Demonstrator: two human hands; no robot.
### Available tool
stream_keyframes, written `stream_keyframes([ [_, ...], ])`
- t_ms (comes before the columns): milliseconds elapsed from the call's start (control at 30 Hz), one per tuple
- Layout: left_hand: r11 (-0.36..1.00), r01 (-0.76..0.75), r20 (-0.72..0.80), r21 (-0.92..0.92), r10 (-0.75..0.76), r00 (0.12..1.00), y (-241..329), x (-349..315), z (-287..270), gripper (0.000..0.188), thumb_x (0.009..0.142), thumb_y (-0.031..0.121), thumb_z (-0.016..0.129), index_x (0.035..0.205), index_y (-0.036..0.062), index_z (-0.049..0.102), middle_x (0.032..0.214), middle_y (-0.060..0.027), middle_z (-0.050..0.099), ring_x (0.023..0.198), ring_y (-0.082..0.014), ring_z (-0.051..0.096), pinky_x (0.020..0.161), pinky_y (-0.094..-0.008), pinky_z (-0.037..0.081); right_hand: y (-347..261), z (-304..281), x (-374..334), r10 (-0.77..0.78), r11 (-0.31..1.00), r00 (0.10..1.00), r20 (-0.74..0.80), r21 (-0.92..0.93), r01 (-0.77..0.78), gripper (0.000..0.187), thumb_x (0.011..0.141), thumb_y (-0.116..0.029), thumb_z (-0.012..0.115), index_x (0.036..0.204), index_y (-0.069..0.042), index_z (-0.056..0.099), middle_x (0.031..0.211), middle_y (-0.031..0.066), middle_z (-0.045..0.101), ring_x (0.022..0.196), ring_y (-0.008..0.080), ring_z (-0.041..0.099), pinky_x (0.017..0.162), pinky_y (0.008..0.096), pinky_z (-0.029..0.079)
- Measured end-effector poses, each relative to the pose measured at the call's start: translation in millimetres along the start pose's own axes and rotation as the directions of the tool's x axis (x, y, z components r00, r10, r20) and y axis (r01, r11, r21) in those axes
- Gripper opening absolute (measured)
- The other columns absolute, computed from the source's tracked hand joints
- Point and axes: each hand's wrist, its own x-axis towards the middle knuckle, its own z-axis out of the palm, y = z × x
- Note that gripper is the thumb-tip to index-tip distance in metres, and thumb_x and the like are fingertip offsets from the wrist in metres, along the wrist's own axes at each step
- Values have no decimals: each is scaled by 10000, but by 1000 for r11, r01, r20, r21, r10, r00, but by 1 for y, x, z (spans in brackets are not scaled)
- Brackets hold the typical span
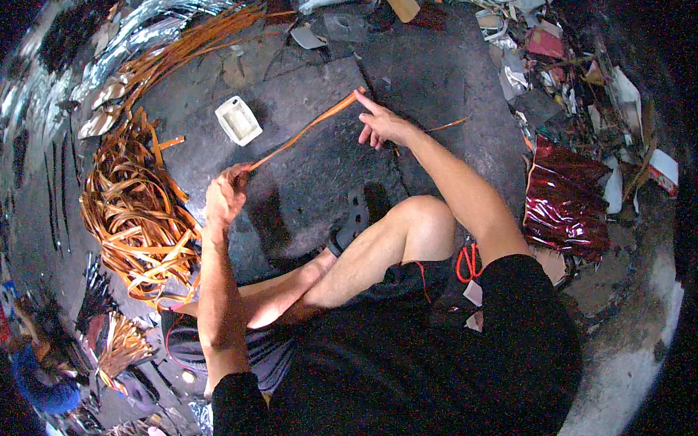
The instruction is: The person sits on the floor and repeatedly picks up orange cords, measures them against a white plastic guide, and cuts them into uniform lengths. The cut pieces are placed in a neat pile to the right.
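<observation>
A flat orange strip point(306, 130) is stretched at a slant between my two hands. Its lower end is gripped in the closed fingers of my left hand point(225, 197). Farther off and to the right, my right hand point(383, 125) pinches the upper end between thumb and forefinger, its other fingers loosely curled. Left of my left forearm lies a tangled heap of glossy orange-brown strips point(138, 214). A small white rectangular dish point(238, 121) sits on the dark floor beyond my left hand. Past my right wrist a thin orange strand point(451, 123) shows; whether it joins the strip I cannot tell.
Long thin orange strands point(190, 47) and silvery strands point(160, 15) lie at the far left. On the right are a shiny dark red bundle point(566, 199) and heaped scraps point(554, 79). A red cord point(467, 263) hangs near my right elbow. My bent knee point(426, 221) rises between my arms.
</observation>
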Motion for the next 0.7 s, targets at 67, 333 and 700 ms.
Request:
stream_keyframes([
  [67,968,143,83,-206,-128,988,-20,1,1,239,823,79,561,1048,70,638,818,-123,661,757,-251,650,682,-346,484,-10,13,-2,35,994,999,37,-106,-31,609,1008,-209,350,1491,-353,8,794,143,653,553,146,586,475,307,523],
  [333,944,212,280,-253,-138,950,-79,-10,-8,221,836,207,563,961,31,610,746,-79,649,694,-169,619,640,-309,473,-29,73,1,94,902,984,154,-430,-19,644,999,-196,333,1473,-380,-63,704,157,656,495,192,606,445,341,532],
  [700,787,502,211,-357,-456,865,-222,-65,-17,319,793,312,633,971,50,595,792,-130,671,790,-272,668,677,-383,501,-56,219,16,-69,771,959,275,-595,227,636,972,-184,333,1497,-282,-14,603,115,611,442,184,581,390,310,499],
])
